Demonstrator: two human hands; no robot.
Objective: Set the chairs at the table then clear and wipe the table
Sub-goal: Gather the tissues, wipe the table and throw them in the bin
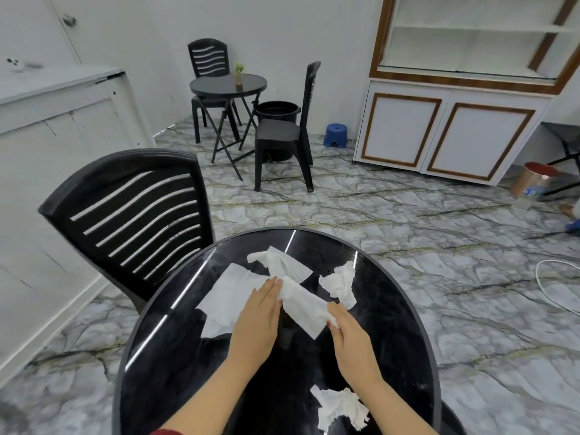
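Observation:
A round black glossy table is right below me with several white tissues strewn on it. My left hand lies flat, fingers on a flat tissue and touching a long tissue. My right hand pinches the near end of that long tissue. A crumpled tissue lies at the right, another crumpled tissue near my right forearm, and a folded tissue at the far side. A black slatted chair stands pushed against the table's left side.
Across the marble floor stand a small round black table with a small plant, two black chairs, a black bucket and a blue stool. A white cabinet is at the right, a white counter at the left.

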